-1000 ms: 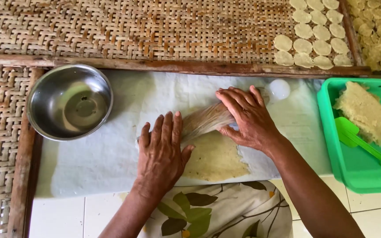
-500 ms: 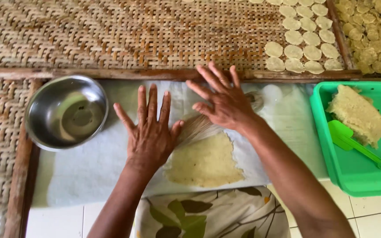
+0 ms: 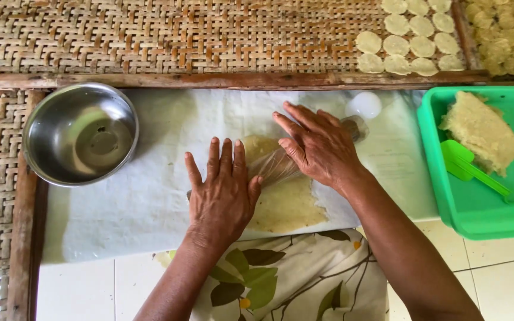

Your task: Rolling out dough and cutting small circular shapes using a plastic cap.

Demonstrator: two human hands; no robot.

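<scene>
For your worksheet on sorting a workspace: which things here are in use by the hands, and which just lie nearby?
In use: left hand, right hand, roller, dough sheet, white cloth.

Lying nearby: steel bowl, green tub, dough block, green scraper, dough discs, woven mat.

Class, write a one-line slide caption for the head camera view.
Left hand and right hand press a clear roller over flattened dough on a white sheet.
</scene>
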